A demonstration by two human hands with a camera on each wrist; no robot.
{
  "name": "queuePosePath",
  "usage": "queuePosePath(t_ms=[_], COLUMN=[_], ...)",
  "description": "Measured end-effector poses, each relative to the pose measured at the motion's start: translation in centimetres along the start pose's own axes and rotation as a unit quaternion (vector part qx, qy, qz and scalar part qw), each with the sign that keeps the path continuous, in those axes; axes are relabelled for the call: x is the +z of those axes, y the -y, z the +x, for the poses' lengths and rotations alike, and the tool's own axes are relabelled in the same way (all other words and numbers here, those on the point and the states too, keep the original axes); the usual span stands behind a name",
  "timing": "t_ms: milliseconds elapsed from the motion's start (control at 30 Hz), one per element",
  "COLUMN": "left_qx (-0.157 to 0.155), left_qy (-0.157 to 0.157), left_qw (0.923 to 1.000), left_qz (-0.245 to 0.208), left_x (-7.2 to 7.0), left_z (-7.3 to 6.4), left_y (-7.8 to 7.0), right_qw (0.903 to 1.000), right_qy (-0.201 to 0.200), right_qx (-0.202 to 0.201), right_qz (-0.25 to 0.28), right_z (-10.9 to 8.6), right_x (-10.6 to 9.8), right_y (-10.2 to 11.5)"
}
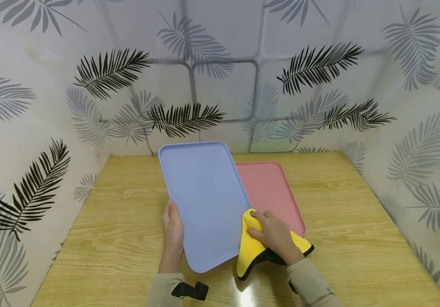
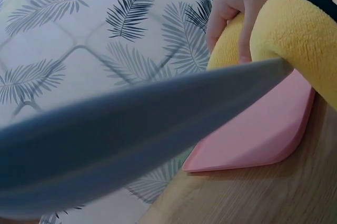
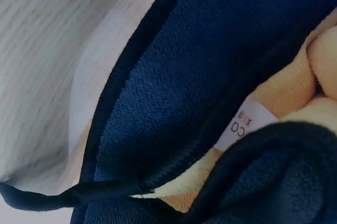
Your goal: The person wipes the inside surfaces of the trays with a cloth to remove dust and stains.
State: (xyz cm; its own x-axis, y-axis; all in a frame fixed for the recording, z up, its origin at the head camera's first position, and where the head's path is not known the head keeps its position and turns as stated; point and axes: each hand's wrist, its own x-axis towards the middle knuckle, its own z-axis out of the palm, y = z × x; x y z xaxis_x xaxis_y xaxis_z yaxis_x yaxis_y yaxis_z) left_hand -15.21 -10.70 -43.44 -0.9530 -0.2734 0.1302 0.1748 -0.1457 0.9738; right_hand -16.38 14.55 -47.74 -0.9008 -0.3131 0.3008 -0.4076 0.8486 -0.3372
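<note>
A blue rectangular tray [image 1: 206, 200] is tilted in front of me, raised off the table. My left hand [image 1: 173, 232] grips its left edge, with the thumb along the rim; the other fingers are mostly hidden. At the tray's lower right edge, my right hand [image 1: 275, 234] holds a yellow cloth [image 1: 247, 249] with a dark underside and black trim. In the left wrist view the cloth [image 2: 295, 29] wraps over the edge of the tray [image 2: 131, 124]. The right wrist view is filled by the cloth's dark side [image 3: 179, 66] and a small white label [image 3: 245, 124].
A pink tray [image 1: 267, 192] lies on the wooden table [image 1: 120, 238] behind and to the right, partly covered by the blue tray and cloth. Leaf-patterned fabric [image 1: 220, 98] stands around the table's back and sides.
</note>
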Motion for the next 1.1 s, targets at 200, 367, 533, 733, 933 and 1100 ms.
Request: queuePosePath(t_ms=[200, 367, 533, 733, 933, 1100], left_qx=[-0.019, -0.044, -0.067, -0.086, -0.125, -0.13], left_qy=[0.008, 0.016, 0.006, 0.003, 0.017, 0.026], left_qw=[0.9998, 0.9982, 0.9954, 0.9881, 0.9754, 0.973], left_qz=[0.004, 0.038, 0.067, 0.128, 0.181, 0.189], left_x=[-0.3, -0.9, -2.0, -4.0, -6.0, -6.9], left_z=[0.3, 0.6, 1.3, 3.0, 4.7, 5.8], left_y=[0.3, 0.2, -0.3, -1.1, -1.4, -1.2], right_qw=[0.9991, 0.9982, 0.9977, 0.997, 0.9967, 0.9967], right_qy=[-0.007, -0.026, -0.029, -0.034, -0.023, -0.017], right_qx=[0.018, 0.025, 0.028, 0.042, 0.048, 0.052], right_qz=[0.039, 0.049, 0.055, 0.056, 0.062, 0.06], right_z=[-0.1, -0.3, -0.4, -0.6, -0.9, -1.0], right_x=[-0.4, -0.6, -0.8, -0.8, -0.9, -1.0], right_y=[-0.2, -0.6, -1.1, -1.6, -1.7, -1.8])
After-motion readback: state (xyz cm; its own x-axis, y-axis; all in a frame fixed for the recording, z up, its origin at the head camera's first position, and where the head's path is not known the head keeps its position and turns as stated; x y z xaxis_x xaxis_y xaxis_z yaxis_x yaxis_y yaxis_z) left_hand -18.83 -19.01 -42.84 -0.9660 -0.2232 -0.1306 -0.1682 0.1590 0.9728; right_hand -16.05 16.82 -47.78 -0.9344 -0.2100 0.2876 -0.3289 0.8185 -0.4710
